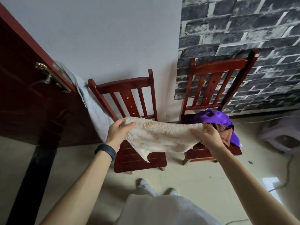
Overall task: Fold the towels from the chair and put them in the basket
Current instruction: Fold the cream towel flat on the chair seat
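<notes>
I hold a cream terry towel (159,137) with faint orange marks stretched between both hands, above the left red wooden chair (129,101). My left hand (119,133) grips its left end, thumb on top. My right hand (209,135) pinches its right end. The towel's lower corner hangs over the left chair's seat. On the right red chair (215,75) lies a heap with a purple towel (214,118) and a brown cloth (225,133) under it, partly hidden behind my right hand. No basket is in view.
A dark red door (24,88) with a brass handle stands open at left, a white cloth (95,111) hanging by its edge. A pale plastic stool (282,135) sits at right, with a cable on the floor near it. My feet are below the chairs.
</notes>
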